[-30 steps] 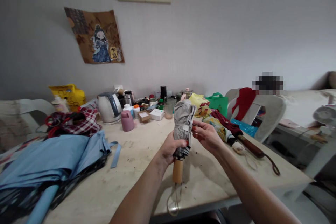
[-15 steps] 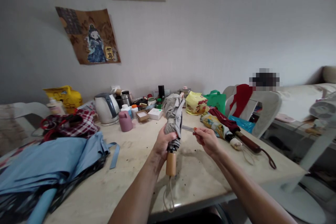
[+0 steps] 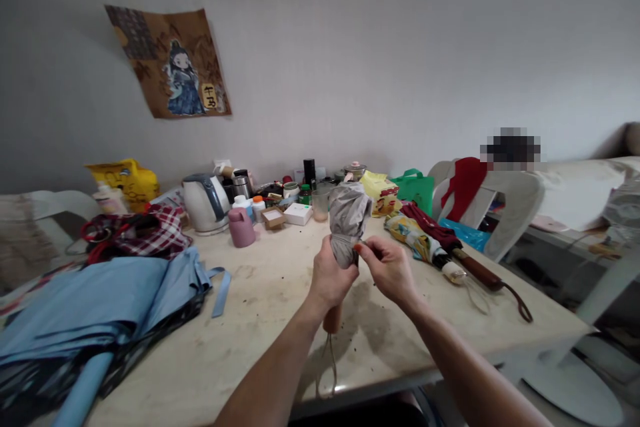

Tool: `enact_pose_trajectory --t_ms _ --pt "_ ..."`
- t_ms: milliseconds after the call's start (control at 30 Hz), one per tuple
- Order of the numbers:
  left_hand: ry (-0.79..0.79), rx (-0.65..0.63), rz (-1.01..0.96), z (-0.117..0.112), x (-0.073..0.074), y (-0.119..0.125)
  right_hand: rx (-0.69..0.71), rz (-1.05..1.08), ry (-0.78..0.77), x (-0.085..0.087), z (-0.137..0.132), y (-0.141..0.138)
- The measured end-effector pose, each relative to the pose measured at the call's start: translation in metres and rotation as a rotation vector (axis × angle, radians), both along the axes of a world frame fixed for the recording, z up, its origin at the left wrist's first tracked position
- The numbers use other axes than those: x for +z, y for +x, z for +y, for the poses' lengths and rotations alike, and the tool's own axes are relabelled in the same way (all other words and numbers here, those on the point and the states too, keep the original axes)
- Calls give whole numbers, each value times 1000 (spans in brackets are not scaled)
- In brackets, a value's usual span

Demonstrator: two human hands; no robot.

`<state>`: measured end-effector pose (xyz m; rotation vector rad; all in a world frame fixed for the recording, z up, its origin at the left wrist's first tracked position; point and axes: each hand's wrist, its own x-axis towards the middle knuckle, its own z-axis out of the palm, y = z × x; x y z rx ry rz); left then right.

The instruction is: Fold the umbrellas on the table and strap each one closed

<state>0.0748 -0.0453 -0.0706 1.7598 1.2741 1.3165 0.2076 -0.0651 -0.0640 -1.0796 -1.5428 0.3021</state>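
A folded grey umbrella [image 3: 347, 217] with a wooden handle stands upright above the table, its wrist cord hanging below. My left hand [image 3: 329, 278] is wrapped round its lower canopy, just above the handle. My right hand [image 3: 387, 269] pinches the umbrella's closing strap against the canopy, right beside my left hand. The strap itself is mostly hidden by my fingers.
A blue umbrella [image 3: 95, 307] lies open on the left of the beige table [image 3: 260, 293]. A red plaid umbrella [image 3: 143, 230], a kettle [image 3: 205, 203], a pink cup [image 3: 241, 228], jars and boxes crowd the back. Two folded umbrellas [image 3: 440, 247] lie at right. A person sits beyond white chairs.
My right hand drew the strap out sideways, then brought it back against the canopy. My left hand slid lower, so it now covers part of the wooden handle.
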Motion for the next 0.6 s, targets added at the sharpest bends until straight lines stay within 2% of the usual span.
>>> enact_pose_trajectory --t_ms 100,200,433,600 --pt "25 74 85 -3 3 -2 32 -174 10 1 -1 1" --pt "24 105 116 -4 4 -2 22 -255 28 2 -3 2" --pt "66 90 125 -7 2 1 -62 -226 13 5 -8 0" --pt "4 96 116 -9 5 0 -64 -188 3 5 -8 -2"
